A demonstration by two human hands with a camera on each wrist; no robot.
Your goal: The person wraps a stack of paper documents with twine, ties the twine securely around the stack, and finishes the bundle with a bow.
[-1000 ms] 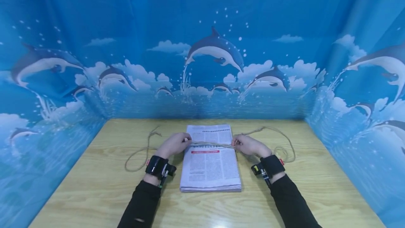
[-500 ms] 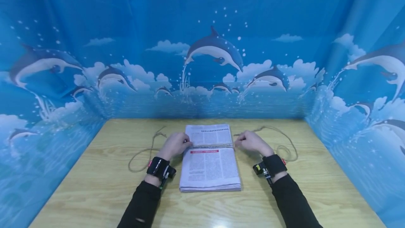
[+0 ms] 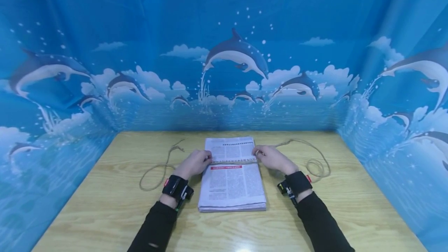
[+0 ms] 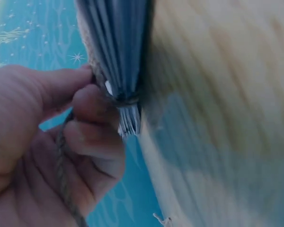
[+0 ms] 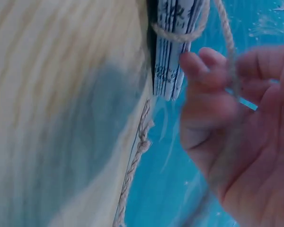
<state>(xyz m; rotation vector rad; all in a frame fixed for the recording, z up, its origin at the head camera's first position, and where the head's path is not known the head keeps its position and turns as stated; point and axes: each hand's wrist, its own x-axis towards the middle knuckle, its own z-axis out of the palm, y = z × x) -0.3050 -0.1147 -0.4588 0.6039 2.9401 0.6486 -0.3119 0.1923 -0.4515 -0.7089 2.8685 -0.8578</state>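
Note:
A flat stack of folded newspapers (image 3: 232, 189) lies with beige twine (image 3: 232, 162) across its top. My left hand (image 3: 193, 164) is at the stack's left edge, pinching the twine between thumb and fingers; in the left wrist view a tail of twine (image 4: 61, 165) runs down over the palm. My right hand (image 3: 274, 158) is at the right edge, fingertips over the paper beside the twine. In the right wrist view a loop of twine (image 5: 177, 37) wraps the stack's side, and a loose strand (image 5: 226, 28) crosses before the curled fingers; I cannot tell whether they grip it.
On the pale wooden table (image 3: 115, 213), one loose twine end (image 3: 150, 172) curves out to the left and another (image 3: 323, 158) loops to the right. A blue curtain with dolphins (image 3: 224, 100) stands around the table's back and sides.
The twine, raised and taut between both hands a second ago, now lies lower over the paper. My right hand shifted slightly right, then back left over the stack's edge. The left hand stayed nearly still.

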